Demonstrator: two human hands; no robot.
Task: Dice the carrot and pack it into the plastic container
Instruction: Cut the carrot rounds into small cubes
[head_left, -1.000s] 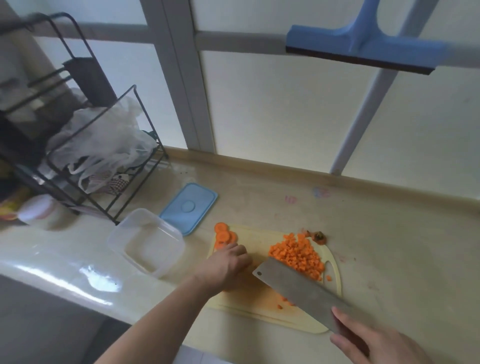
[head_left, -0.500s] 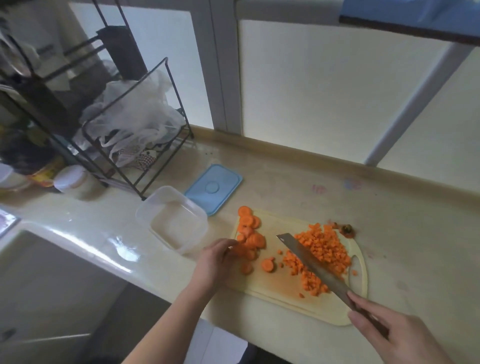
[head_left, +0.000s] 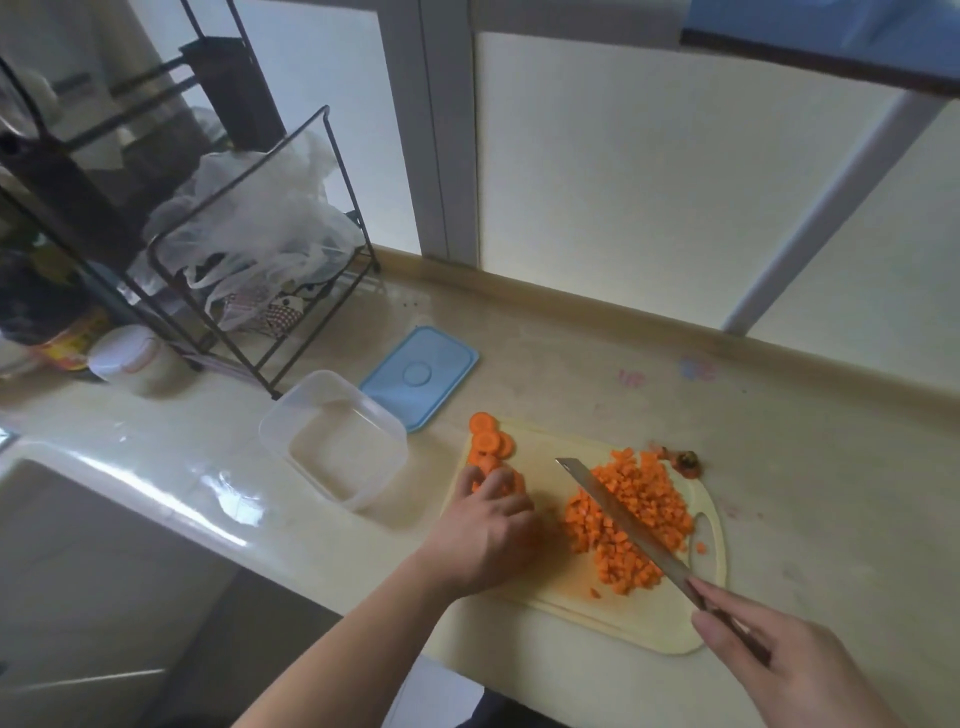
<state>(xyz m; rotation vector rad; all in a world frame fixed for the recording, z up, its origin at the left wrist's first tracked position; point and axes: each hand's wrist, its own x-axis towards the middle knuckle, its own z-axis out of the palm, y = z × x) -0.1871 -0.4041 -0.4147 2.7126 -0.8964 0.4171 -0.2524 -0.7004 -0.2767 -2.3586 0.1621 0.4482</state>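
Pale plastic cutting board (head_left: 566, 597): diced carrot (head_left: 631, 519) heaped at its right, left hand (head_left: 488, 525) gripping round carrot slices (head_left: 488, 441) at its left. Right hand (head_left: 779, 670) grasps steel cleaver (head_left: 623, 525) over dice. Clear square container (head_left: 335, 436), blue lid (head_left: 421, 376) left of board.

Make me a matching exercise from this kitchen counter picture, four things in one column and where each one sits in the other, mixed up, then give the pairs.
Things:
1. round orange carrot slices
2. pile of small orange carrot dice
3. flat blue plastic lid
4. clear square plastic container

Places:
A. on the counter, behind the container
B. left end of the cream cutting board, at the left hand
C. on the counter, left of the board
D. right part of the board, under the knife blade

Pairs: 1-B, 2-D, 3-A, 4-C
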